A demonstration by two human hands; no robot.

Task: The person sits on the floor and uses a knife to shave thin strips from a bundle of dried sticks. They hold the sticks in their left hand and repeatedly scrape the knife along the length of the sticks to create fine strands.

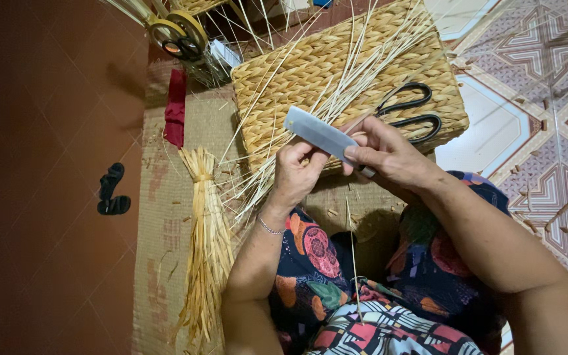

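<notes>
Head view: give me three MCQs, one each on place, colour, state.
1. Where do the black-handled scissors lie?
A. on the woven basket
B. on the tiled floor
C. in the lap

2. What colour is the cloth beside the mat?
A. blue
B. red
C. white

3. How is the flat grey blade held?
A. lying loose
B. by one hand
C. by both hands

Key: 1 A, they rest on the weave; 2 B, plainly red; 3 C, the left hand and right hand both grip it, amid straw strands.
</notes>
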